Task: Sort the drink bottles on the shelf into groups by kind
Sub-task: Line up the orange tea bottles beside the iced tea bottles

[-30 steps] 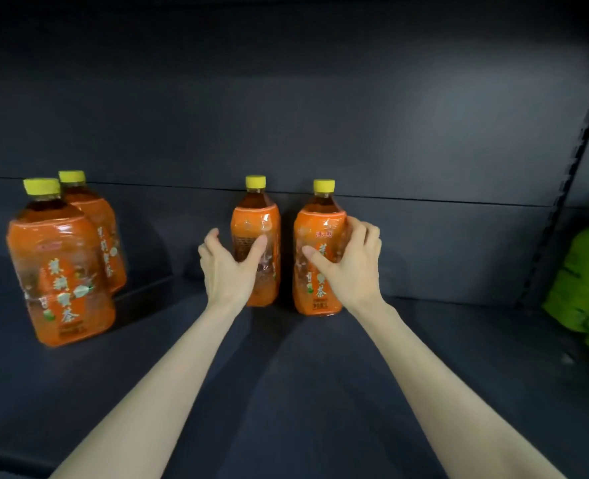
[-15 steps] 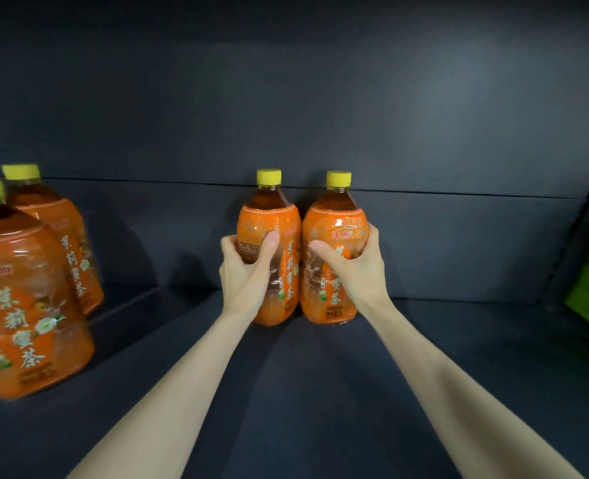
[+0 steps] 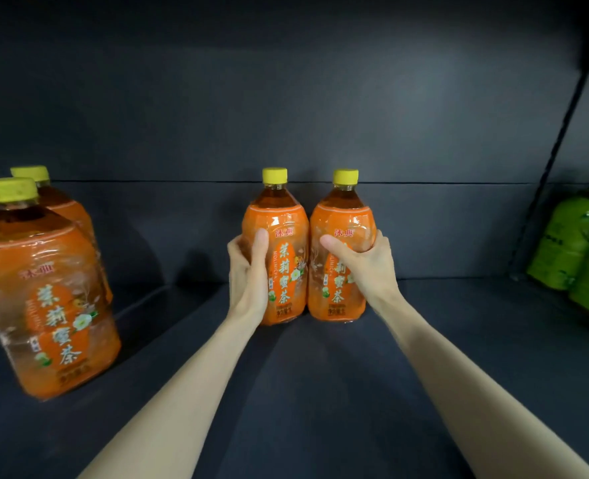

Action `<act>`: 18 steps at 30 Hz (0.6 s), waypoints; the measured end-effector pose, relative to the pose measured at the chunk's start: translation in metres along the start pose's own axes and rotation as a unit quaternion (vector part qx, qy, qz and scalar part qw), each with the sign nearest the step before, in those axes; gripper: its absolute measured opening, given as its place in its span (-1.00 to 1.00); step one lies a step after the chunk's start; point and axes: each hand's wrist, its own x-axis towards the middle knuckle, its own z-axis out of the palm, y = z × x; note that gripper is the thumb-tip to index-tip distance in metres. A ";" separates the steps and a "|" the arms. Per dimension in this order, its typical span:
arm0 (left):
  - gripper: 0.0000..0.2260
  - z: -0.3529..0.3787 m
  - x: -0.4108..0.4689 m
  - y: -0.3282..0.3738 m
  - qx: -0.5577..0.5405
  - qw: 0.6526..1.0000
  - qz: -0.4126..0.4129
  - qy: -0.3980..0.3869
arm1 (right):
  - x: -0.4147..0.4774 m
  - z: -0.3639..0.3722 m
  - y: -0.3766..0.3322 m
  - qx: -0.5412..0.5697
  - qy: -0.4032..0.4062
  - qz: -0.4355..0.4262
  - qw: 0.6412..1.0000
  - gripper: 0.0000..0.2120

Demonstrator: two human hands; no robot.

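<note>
The left hand [image 3: 248, 271] gripped one orange bottle [image 3: 286, 216] and the right hand [image 3: 364, 267] its twin [image 3: 341, 288], both upright and touching in the middle of the shelf [image 3: 320, 392]. Keeping them upright and low while moving toward the orange pair [image 3: 44, 305] at left seemed wisest.

Centre: left hand [image 3: 250, 271] grips an orange bottle [image 3: 288, 233], right hand [image 3: 364, 267] its twin [image 3: 345, 216]. Another orange pair [image 3: 44, 305] at nine o'clock, green bottles [image 3: 576, 243] at three.

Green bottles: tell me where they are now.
In the head view, the green bottles stand at the far right of the shelf, beyond the slanted upright.
</note>
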 end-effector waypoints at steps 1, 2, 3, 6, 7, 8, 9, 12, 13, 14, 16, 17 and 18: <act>-0.38 0.002 -0.003 0.000 0.008 1.000 0.000 0.002 | -0.004 0.000 -0.002 0.006 0.002 0.004 1.000 0.13; -0.33 0.003 -0.004 -0.001 0.021 1.000 0.001 0.007 | -0.008 0.001 -0.004 0.013 0.002 0.007 1.000 0.12; -0.31 0.003 -0.004 -0.003 0.037 0.999 0.005 0.015 | -0.011 0.001 -0.006 0.020 0.002 0.010 1.000 0.10; -0.33 0.000 0.000 -0.008 0.059 0.998 0.018 0.026 | -0.015 0.002 -0.005 0.056 -0.001 0.013 0.998 -0.07; -0.34 -0.002 0.001 -0.009 0.051 0.998 0.019 0.020 | -0.016 0.002 -0.004 0.062 -0.001 0.011 0.998 -0.10; -0.36 -0.003 0.002 -0.009 0.039 0.999 0.018 0.013 | -0.016 0.002 -0.003 0.065 -0.001 0.008 0.998 -0.12; -0.38 -0.004 0.002 -0.010 0.027 0.999 0.018 0.005 | -0.016 0.002 -0.003 0.066 0.000 0.004 0.998 -0.13; -0.42 -0.005 0.002 -0.009 0.015 1.000 0.022 -0.001 | -0.016 0.004 -0.002 0.061 0.004 -0.008 0.998 -0.13; -0.40 -0.004 0.001 -0.009 0.014 1.000 0.024 0.003 | -0.016 0.004 -0.002 0.059 0.005 -0.009 0.998 -0.13; -0.37 -0.003 0.000 -0.009 0.015 1.000 0.025 0.009 | -0.017 0.005 -0.003 0.056 0.007 -0.011 0.998 -0.16; -0.35 -0.002 -0.002 -0.009 0.018 0.999 0.031 0.022 | -0.018 0.004 -0.005 0.050 0.008 -0.013 0.999 -0.26; -0.35 -0.001 -0.004 -0.009 0.018 0.999 0.034 0.026 | -0.018 0.003 -0.006 0.047 0.009 -0.011 0.999 -0.30; -0.37 0.000 -0.005 -0.009 0.019 0.999 0.036 0.028 | -0.019 0.002 -0.007 0.046 0.012 -0.008 0.999 -0.32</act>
